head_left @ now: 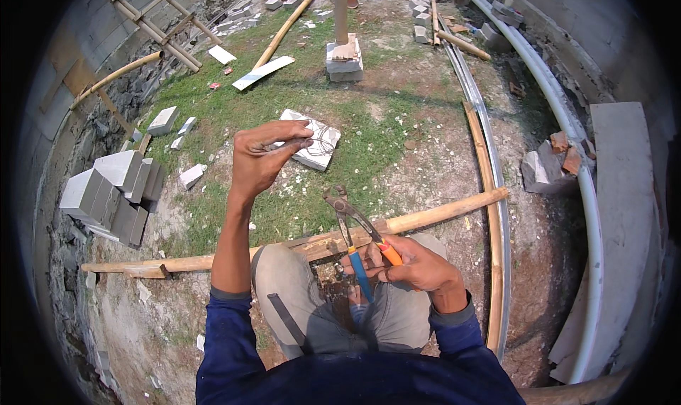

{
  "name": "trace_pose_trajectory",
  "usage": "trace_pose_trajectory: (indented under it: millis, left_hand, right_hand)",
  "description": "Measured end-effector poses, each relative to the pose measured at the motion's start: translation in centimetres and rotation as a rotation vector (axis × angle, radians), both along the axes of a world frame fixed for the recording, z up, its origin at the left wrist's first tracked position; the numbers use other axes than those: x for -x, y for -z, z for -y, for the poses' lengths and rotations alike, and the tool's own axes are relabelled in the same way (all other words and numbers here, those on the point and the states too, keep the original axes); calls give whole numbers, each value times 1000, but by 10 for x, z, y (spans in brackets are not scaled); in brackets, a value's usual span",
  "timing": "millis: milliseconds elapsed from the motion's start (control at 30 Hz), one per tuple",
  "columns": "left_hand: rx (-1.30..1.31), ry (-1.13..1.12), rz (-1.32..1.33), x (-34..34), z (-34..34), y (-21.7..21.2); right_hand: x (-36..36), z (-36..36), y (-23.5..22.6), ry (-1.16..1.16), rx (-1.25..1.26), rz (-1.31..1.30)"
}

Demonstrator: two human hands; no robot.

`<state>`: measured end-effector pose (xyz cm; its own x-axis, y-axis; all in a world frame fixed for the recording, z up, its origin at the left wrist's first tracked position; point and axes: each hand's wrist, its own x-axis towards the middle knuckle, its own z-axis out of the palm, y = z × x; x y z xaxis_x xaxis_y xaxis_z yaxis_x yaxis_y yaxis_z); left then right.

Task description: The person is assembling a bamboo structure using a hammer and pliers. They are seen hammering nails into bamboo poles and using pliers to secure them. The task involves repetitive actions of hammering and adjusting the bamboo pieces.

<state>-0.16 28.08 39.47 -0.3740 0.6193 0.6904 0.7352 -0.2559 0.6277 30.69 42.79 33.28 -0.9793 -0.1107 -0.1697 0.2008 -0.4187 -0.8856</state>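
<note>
Left hand [269, 155]: raised ahead of the left knee, fingers nearly closed, thumb and fingertips pinched on a thin loose coil of wire [324, 141]. In this view the loops overlap a white block [306, 159] lying on the grassy ground [376, 142]; whether wire touches block, cannot tell. Wire sits toward the block's far right corner as seen; the hand covers part of its left edge. Right hand [420, 263]: low, over the right thigh, partly curled, palm inward, holding long-handled pincers [364, 225] with one blue and one orange grip. Orange grip lies against thumb and palm, blue grip across the fingers; handles spread apart in a V, metal head pointing away from the body, well apart from the wire. Bamboo pole [447, 209] runs crosswise just beyond the knees, its right end over a long timber [484, 153] beside a metal channel [479, 107]. Dark strip [285, 323] rests on the left thigh. Toward the ground's left edge: a group of grey blocks [106, 192]. Far side: a post [341, 11] upright at a white block base [345, 70]. Right edge: a long pale pipe [591, 242], curved by the lens, with broken red bricks [572, 160] near it.
</note>
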Motion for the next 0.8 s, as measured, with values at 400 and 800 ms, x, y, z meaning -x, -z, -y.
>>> trace_pose_trajectory:
  millis: [400, 800]
  left_hand:
    - [730, -580, -392, 133, 60, 112]
    - [1052, -177, -152, -47, 124, 330]
  right_hand:
    - [0, 18, -17, 428, 198, -121]
    - [6, 7, -14, 488, 337, -153]
